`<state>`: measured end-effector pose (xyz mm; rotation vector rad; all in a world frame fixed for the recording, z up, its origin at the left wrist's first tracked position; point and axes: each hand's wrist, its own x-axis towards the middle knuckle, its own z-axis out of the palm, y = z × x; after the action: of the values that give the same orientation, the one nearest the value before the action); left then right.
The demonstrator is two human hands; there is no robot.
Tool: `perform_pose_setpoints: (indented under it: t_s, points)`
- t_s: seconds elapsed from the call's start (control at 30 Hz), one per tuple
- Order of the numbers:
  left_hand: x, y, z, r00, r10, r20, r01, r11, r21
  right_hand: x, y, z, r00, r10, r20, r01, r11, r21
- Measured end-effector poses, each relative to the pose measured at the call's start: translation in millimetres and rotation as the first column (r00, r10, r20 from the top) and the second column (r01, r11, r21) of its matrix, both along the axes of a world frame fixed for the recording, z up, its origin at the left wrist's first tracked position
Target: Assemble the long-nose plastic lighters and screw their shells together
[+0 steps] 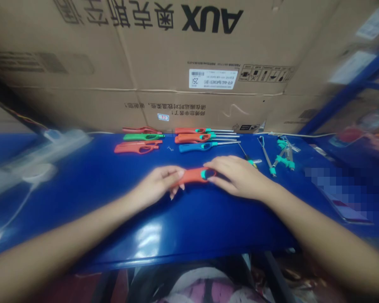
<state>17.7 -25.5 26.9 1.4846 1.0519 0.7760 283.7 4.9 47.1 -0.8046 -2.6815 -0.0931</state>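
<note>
Across the top of the frame I see a big cardboard sheet with upside-down printing. Below it, plastic handles and slim lighters with metal rods lie on the glossy blue table; thin metal tubes with teal parts lie at right. In the centre, the left hand grasps one end of an orange lighter; the right hand grasps its other end, partly hiding it.

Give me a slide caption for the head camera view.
Left hand and right hand hold an orange utility lighter over a blue tabletop, with more lighters lying beyond.
</note>
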Motion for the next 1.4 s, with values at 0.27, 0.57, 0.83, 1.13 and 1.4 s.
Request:
perform_pose_setpoints:
  t_s: [0.27,0.57,0.83,1.13,1.4]
  points:
    - [1.9,-10.0,1.5,0.968,-0.073,-0.239,0.140,0.951,0.275,-6.3,-6.8,-6.2,0.985,0.151,-0.083,-0.143,0.986,0.089]
    - [-6.2,-12.6,-0.7,0.831,0.007,-0.556,0.427,0.633,0.646,-7.0,-14.1,-4.9,0.973,0.199,-0.119,-0.195,0.980,0.045]
    - [-14.4,0.5,-3.2,0.837,0.012,-0.546,0.406,0.655,0.637,6.2,-1.1,5.0,0.999,0.035,0.003,-0.035,0.999,0.011]
    - [-13.2,1.4,-1.8,0.813,0.000,-0.583,0.427,0.680,0.596,3.7,0.1,-0.7,0.997,0.039,0.069,-0.041,0.999,0.029]
    - [-15.1,7.7,-4.9,0.792,0.046,-0.608,0.416,0.689,0.594,12.6,16.6,-2.5,0.994,-0.047,0.101,0.057,0.994,-0.097]
